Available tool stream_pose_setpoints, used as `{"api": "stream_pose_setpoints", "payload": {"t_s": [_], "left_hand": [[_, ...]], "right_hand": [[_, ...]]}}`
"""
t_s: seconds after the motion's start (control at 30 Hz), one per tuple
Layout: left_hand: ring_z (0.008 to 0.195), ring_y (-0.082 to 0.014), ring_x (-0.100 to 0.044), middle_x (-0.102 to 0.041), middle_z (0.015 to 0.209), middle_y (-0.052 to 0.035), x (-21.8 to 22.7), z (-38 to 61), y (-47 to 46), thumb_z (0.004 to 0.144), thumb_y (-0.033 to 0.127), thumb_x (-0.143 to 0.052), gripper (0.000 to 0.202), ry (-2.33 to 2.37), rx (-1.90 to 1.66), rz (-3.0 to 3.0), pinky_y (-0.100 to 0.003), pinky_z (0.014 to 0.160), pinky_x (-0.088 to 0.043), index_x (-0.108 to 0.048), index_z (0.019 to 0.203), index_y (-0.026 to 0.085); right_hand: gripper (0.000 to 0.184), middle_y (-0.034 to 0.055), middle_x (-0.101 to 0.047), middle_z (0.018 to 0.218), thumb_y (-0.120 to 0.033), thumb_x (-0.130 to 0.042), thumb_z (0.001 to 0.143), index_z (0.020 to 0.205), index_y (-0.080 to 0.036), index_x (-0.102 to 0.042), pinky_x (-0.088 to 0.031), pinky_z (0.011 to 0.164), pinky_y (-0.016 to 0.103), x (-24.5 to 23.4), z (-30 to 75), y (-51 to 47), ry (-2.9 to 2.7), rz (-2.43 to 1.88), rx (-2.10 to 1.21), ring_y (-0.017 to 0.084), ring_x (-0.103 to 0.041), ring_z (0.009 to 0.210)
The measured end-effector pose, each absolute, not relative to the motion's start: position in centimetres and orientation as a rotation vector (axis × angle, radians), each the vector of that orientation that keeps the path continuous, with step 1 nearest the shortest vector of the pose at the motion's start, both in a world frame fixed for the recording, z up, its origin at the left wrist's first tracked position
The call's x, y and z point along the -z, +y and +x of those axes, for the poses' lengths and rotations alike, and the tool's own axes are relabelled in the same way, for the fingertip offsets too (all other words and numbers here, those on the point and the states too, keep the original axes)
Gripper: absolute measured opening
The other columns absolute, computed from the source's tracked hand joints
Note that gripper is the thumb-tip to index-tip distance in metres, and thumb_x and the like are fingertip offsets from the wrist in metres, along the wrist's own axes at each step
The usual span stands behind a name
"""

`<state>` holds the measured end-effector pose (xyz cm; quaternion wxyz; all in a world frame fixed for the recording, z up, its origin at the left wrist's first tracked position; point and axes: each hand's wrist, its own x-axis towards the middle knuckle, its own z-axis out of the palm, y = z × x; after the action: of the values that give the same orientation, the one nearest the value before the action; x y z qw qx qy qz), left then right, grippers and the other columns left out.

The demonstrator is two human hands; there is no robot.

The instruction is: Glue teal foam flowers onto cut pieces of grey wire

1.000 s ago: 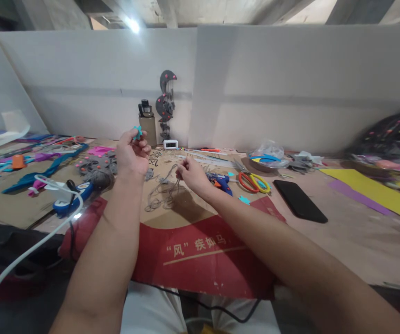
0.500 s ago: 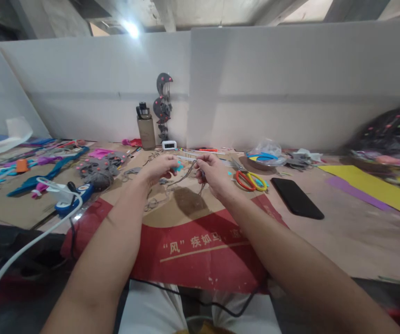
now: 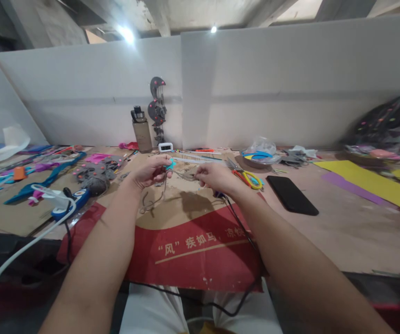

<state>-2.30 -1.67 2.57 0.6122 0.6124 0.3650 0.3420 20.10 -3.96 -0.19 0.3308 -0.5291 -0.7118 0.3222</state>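
My left hand (image 3: 151, 171) is closed in a pinch around a small turquoise piece (image 3: 171, 163), which looks star-shaped. A thin grey cord (image 3: 185, 176) runs from it across to my right hand (image 3: 216, 177), whose fingers are pinched on the cord. A loose length of cord drops below my left hand and curls on the cardboard. Under both hands lies a brown and red cardboard sheet (image 3: 200, 260) with printed characters. Just beyond my right hand are scissors (image 3: 252, 180) with red and yellow handles.
A black phone (image 3: 292, 195) lies to the right, near yellow sheets (image 3: 367, 183). At the back stand a bottle (image 3: 141, 132) and a small white clock (image 3: 165, 147). On the left are a blue power strip (image 3: 71, 204), grey yarn (image 3: 97, 183) and coloured scraps. A black cable passes under my right forearm.
The cord, earlier bunched near my right fingers, now stretches between both hands, with a loose end below the left one. The turquoise piece shows more clearly. The view has shifted slightly.
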Motion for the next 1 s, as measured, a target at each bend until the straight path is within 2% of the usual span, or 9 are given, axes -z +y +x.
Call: {"api": "stream_pose_setpoints", "payload": {"t_s": [0.1,0.17,0.23,0.3,0.4,0.6,0.77,0.93,1.0], "left_hand": [[0.026,-0.0025,-0.034,-0.06,0.051,-0.0015,-2.8,-2.2,-1.9,0.071,0.028,-0.061,0.019,0.851,-0.804,1.403,-0.013,0.03,-0.018,-0.048,0.08,0.017],[0.027,-0.0029,-0.036,-0.061,0.052,-0.002,-2.9,-2.0,-2.1,0.071,0.028,-0.061,0.019,0.847,-0.792,1.417,-0.013,0.03,-0.019,-0.049,0.08,0.016],[0.028,-0.0034,-0.037,-0.061,0.053,-0.0025,-2.9,-1.7,-2.3,0.072,0.028,-0.061,0.019,0.834,-0.749,1.435,-0.013,0.03,-0.021,-0.05,0.082,0.016],[0.029,-0.0037,-0.039,-0.062,0.053,-0.003,-2.9,-1.4,-2.4,0.072,0.027,-0.062,0.019,0.817,-0.706,1.44,-0.013,0.031,-0.023,-0.051,0.082,0.016],[0.031,-0.0047,-0.042,-0.061,0.052,-0.003,-2.8,-1.2,-2.6,0.071,0.027,-0.063,0.019,0.794,-0.707,1.424,-0.012,0.031,-0.024,-0.051,0.081,0.016],[0.03,-0.0046,-0.041,-0.061,0.052,-0.0015,-2.5,-1.1,-2.6,0.072,0.027,-0.062,0.019,0.749,-0.711,1.409,-0.013,0.031,-0.023,-0.048,0.082,0.017],[0.029,-0.0028,-0.036,-0.059,0.055,0.0,-2.7,-1.1,-2.8,0.074,0.028,-0.06,0.02,0.726,-0.738,1.365,-0.012,0.03,-0.022,-0.046,0.084,0.018],[0.028,-0.0013,-0.026,-0.044,0.045,0.0069,-2.8,-1.3,-2.6,0.076,0.029,-0.059,0.019,0.744,-0.677,1.306,-0.01,0.031,-0.016,-0.044,0.082,0.019],[0.029,-0.0014,-0.026,-0.044,0.045,0.0068,-2.8,-1.5,-2.4,0.077,0.028,-0.059,0.018,0.769,-0.679,1.302,-0.009,0.031,-0.016,-0.044,0.081,0.019]], "right_hand": [[0.013,-0.0001,-0.062,0.058,-0.021,-0.059,0.074,0.061,-0.02,-0.062,-0.035,0.054,0.026,0.3,19.4,-4.6,-2.008,-1.294,-0.733,0.012,-0.05,0.053],[0.012,0.0018,-0.066,0.072,-0.023,-0.056,0.078,0.07,-0.021,-0.064,-0.04,0.065,0.028,0.1,18.6,-4.9,-1.885,-1.182,-0.603,0.015,-0.056,0.069],[0.015,0.0033,-0.067,0.087,-0.028,-0.05,0.083,0.085,-0.021,-0.064,-0.042,0.072,0.029,-0.2,17.7,-5.1,-1.718,-1.043,-0.689,0.016,-0.058,0.081],[0.019,0.0038,-0.066,0.093,-0.032,-0.048,0.085,0.094,-0.021,-0.06,-0.044,0.073,0.029,-0.2,16.9,-5.4,-1.608,-0.919,-0.923,0.015,-0.059,0.083],[0.021,0.002,-0.065,0.086,-0.034,-0.06,0.077,0.093,-0.019,-0.06,-0.043,0.069,0.026,0.2,16.2,-5.9,-1.586,-0.855,-1.165,0.012,-0.057,0.077],[0.022,-0.0044,-0.05,0.058,-0.037,-0.067,0.068,0.069,-0.015,-0.062,-0.035,0.056,0.024,1.1,16.4,-5.7,-1.554,-0.854,-1.334,0.007,-0.042,0.053],[0.025,-0.0049,-0.049,0.055,-0.036,-0.072,0.061,0.064,-0.017,-0.056,-0.034,0.052,0.023,0.7,17.1,-4.8,-1.279,-0.922,-1.259,0.006,-0.041,0.05],[0.029,-0.0064,-0.047,0.055,-0.034,-0.074,0.059,0.066,-0.019,-0.05,-0.04,0.053,0.021,0.3,17.6,-4.5,-1.081,-0.887,-1.319,0.006,-0.044,0.052],[0.031,-0.006,-0.049,0.057,-0.035,-0.075,0.059,0.067,-0.018,-0.051,-0.043,0.054,0.021,0.2,17.8,-4.5,-1.069,-0.866,-1.346,0.006,-0.045,0.054]]}}
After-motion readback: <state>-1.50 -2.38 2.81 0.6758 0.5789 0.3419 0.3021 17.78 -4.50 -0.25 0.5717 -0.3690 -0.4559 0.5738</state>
